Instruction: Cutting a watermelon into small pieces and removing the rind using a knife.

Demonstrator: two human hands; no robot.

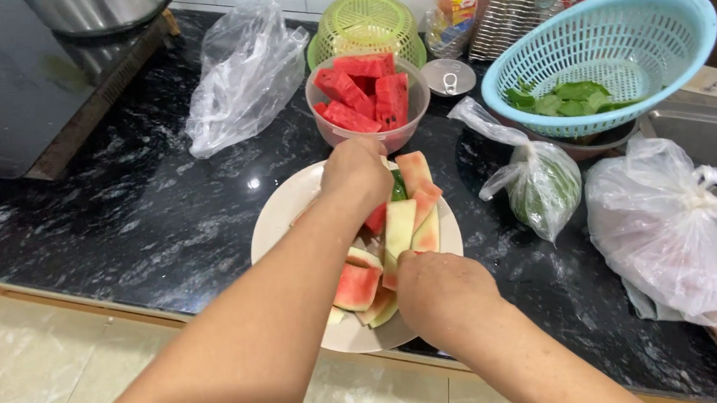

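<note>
The left hand [355, 175] was closed over the far side of the white plate [281, 223], on a watermelon piece [376, 219] as far as could be told; the right hand [440, 292] gripped the near end of the pale watermelon rinds [400, 228]. The plate overhung the worktop's front edge — a hard press could have tipped it. No knife showed, so hidden fingers risked a cut. The bowl of peeled red chunks [362, 93] stood just behind — easily knocked.

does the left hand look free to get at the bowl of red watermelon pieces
Probably yes: the left hand is over the plate right beside the bowl of red watermelon pieces, with nothing standing between them.
</note>
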